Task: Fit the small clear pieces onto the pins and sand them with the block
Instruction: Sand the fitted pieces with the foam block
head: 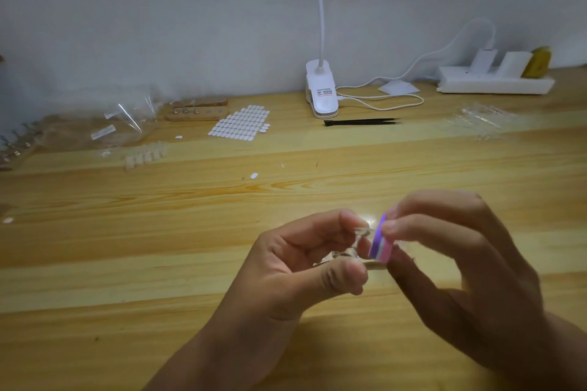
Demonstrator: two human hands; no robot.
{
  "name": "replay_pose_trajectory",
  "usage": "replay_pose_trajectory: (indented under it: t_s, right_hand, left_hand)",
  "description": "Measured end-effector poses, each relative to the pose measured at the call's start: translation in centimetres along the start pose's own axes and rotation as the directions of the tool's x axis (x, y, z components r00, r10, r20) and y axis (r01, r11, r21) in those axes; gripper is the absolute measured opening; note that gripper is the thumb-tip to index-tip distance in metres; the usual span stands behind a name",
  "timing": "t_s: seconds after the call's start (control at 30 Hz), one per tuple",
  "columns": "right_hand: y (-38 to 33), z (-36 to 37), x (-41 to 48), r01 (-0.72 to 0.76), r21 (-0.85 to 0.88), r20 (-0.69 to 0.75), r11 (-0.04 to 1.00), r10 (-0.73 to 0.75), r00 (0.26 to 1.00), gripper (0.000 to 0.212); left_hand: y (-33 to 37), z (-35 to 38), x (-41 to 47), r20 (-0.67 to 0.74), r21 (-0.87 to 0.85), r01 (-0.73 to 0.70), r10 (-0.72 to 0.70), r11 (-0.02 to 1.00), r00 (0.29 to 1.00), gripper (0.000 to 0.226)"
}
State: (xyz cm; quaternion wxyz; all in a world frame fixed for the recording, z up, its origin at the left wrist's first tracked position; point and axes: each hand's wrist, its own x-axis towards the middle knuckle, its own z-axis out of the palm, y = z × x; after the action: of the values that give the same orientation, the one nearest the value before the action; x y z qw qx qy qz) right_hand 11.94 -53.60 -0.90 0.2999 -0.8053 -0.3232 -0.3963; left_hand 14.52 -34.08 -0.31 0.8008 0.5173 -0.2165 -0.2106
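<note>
Left hand (305,260): thumb and forefinger pinch one small clear piece (362,232), held above the near middle of the tabletop (317,343). The piece seems to sit on a clear holder; I cannot make out the pin. Right hand (444,251): fingertips pinch the pink-and-purple block (379,247), whose face touches the piece.

Risks (judgement):
- Side pressure from the block could pop the piece off its seat. Being clear, it would be hard to find on the wood.
- The block is held only at the fingertips, so a hard stroke may twist it loose.
- The left fingertips sit just beside the abrasive and could get scuffed.
- Uneven pressure could leave a flat spot.

Counts:
- hands: 2
- block: 1
- piece in work: 1
- row of clear pieces (146,155), far left: several, too blurred to count
- more clear pieces (476,120), far right: uncountable
- wooden pin stand (197,111): 1, with about three upright pins
- sheet of white tabs (238,122): 1
- loose tabs (254,175): at least 3
- tweezers (362,121): 1
- clip lamp (320,92): 1
- power strip (495,82): 1
</note>
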Motion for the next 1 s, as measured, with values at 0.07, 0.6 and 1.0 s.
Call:
replay_pose_trajectory:
  t_s: [0.07,0.6,1.0]
  right_hand:
    - [0.6,0.1,0.0,-0.066,0.005,-0.015,0.998,0.066,0.998,0.031]
    - [-0.4,0.4,0.0,-0.026,-0.027,-0.054,0.999,0.025,0.998,0.031]
    - [0.6,0.8,0.1,-0.156,-0.043,-0.086,0.987,0.152,0.985,0.025]
  left_hand:
    - [-0.1,0.0,0.1,-0.017,-0.011,0.01,-0.01,1.0,1.0,0.042]
    - [-0.2,0.2,0.0,0.039,-0.21,0.091,-0.085,0.973,0.996,0.039]
    - [0.2,0.3,-0.1,-0.012,-0.167,0.082,-0.085,0.983,0.996,0.039]
